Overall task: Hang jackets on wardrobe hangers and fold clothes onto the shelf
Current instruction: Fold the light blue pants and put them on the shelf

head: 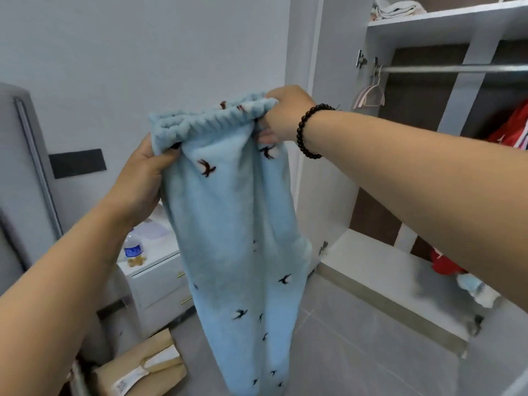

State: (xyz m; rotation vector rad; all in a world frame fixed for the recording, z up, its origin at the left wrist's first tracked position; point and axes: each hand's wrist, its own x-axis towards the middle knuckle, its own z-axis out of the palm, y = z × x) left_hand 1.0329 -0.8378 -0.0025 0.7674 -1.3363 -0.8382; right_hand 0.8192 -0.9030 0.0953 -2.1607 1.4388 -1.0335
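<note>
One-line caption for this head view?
Both hands, left hand and right hand, hold up blue fleece pants by the waistband beside the open wardrobe.

Both forearms are bare from the lower edge of the view up to the hands, with no sleeves showing. The right wrist wears a bracelet of round, glossy dark beads (310, 130), strung in a single row. The left hand (143, 178) carries no ring or band.

Even soft daylight, faint shadows, mild blur, wide-angle edge bending.
</note>
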